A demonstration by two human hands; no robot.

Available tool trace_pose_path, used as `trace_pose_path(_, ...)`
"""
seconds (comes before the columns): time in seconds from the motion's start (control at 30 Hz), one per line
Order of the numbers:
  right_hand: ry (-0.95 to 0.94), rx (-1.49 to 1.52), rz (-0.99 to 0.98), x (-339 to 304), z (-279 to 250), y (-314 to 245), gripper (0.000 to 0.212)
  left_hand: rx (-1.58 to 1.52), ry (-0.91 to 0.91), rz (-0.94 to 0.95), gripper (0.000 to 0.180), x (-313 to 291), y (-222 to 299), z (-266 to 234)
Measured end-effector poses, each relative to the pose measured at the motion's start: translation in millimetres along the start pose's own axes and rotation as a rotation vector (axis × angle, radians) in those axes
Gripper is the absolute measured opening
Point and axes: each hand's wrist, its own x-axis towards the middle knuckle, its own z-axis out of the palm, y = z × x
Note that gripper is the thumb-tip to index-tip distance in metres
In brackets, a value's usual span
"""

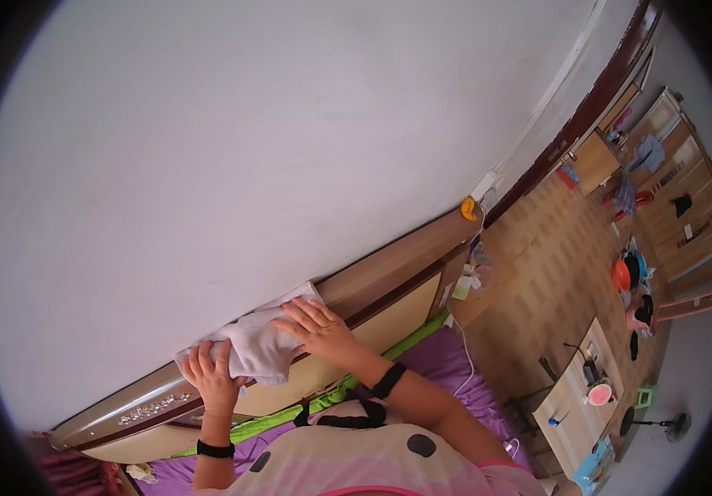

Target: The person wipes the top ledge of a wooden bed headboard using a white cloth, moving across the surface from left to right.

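A pale, folded towel (261, 343) lies draped over the top ledge of a wooden headboard (397, 264), against the wall. At the towel's left end, my left hand (212, 379) has its fingers bent over the cloth and grips it. My right hand (321, 332) rests on the towel's right part, fingers stretched out and slightly spread. Part of the towel hangs down the headboard's front between the two hands. The ledge under the towel is hidden. Both wrists wear black bands.
Below the headboard is a bed with a purple sheet (447, 372) and a green edge strip. A yellow object (468, 208) sits at the ledge's right end. Farther right are a low wooden table (579, 388), a green stool (644, 397), a fan (677, 426) and scattered clothes.
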Motion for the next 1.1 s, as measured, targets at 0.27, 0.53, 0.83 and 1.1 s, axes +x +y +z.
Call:
trace_pose_path(0.27,-0.028,0.109,-0.07,6.4,-14.3,7.8,0.084,0.025,0.026,-0.089,0.065,4.5,16.8,-2.1)
trace_pose_path(0.53,-0.186,0.163,-0.115,-10.5,-46.8,82.9,0.086,-0.074,-0.031,-0.165,0.081,26.6,74.3,5.6)
trace_pose_path(0.83,-0.267,0.073,-0.005,-48.4,-104.6,216.2,0.081,-0.087,-0.063,-0.067,0.081,93.3,209.0,37.4)
trace_pose_path(1.1,-0.252,0.001,0.108,-85.3,-120.4,281.2,0.081,-0.172,0.115,0.041,0.063,129.8,276.1,60.4)
